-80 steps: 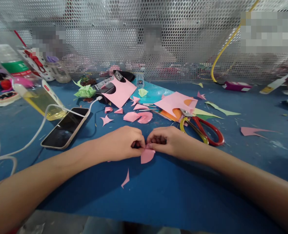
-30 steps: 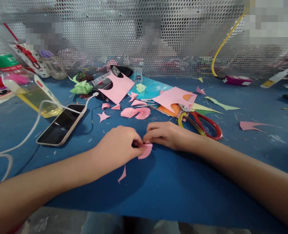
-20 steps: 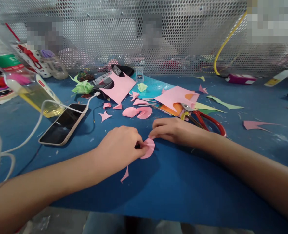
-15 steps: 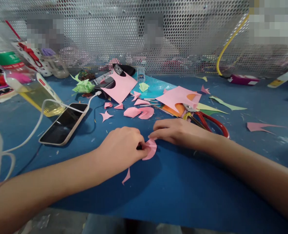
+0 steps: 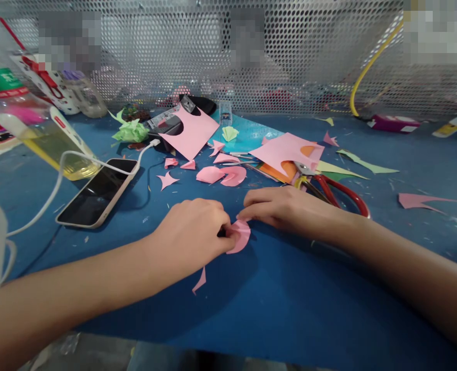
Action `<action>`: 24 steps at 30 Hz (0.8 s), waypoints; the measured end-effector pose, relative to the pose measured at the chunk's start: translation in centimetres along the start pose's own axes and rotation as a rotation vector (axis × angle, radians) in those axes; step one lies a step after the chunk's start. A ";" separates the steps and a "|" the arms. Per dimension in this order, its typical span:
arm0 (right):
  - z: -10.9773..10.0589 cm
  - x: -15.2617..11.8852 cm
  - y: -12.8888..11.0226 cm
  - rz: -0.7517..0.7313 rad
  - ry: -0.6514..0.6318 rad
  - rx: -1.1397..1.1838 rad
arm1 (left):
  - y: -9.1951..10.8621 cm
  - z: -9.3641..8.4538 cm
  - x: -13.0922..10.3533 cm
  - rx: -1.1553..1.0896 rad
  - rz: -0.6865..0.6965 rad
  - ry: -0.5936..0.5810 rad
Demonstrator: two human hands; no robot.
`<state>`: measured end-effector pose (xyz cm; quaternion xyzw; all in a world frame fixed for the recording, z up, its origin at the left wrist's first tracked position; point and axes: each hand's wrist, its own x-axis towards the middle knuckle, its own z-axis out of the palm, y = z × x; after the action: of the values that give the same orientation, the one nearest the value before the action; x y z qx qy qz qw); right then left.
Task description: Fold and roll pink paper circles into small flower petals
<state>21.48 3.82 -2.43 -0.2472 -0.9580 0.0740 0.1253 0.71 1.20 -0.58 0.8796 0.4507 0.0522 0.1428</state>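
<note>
A small rounded piece of pink paper (image 5: 242,238) is held just above the blue table, near its front. My left hand (image 5: 197,226) pinches its left side between thumb and fingers. At the paper's top edge, my right hand (image 5: 269,206) has its fingertips closed together on the rim; exactly how it grips there is partly hidden. A thin pink paper scrap (image 5: 200,281) lies below my left hand. Beyond both hands rest two rounded pink paper pieces (image 5: 233,176), overlapping. Scissors with red handles (image 5: 344,193) lie behind my right forearm.
To the left, a phone (image 5: 99,196) charges on a white cable (image 5: 62,175), beside a bottle of yellow liquid (image 5: 74,165). Cut pink sheets (image 5: 192,131) and a crumpled green paper (image 5: 131,132) lie further back. A perforated metal panel (image 5: 166,56) borders the table's far side.
The camera view has shifted slightly. Both hands stay at the same pink paper, with almost no visible movement.
</note>
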 end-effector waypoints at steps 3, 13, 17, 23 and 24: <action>0.0 0.0 0.0 -0.001 -0.006 0.001 | 0.1 -0.1 0.0 -0.010 -0.018 -0.008; -0.2 0.1 -0.2 -0.034 0.012 0.002 | 0.4 -0.1 -0.1 0.002 0.033 -0.011; -0.5 0.1 -0.5 -0.020 -0.017 -0.022 | 0.5 -0.1 -0.1 0.048 0.028 -0.018; -0.2 -0.1 -0.5 0.040 0.001 -0.004 | 0.6 0.0 -0.3 0.085 0.045 0.011; -0.1 -0.1 -0.5 0.033 0.004 0.004 | 0.5 0.0 -0.3 0.085 0.051 0.013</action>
<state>21.39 3.40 -2.22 -0.2630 -0.9533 0.0776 0.1268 0.94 0.63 -0.45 0.8956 0.4311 0.0422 0.1011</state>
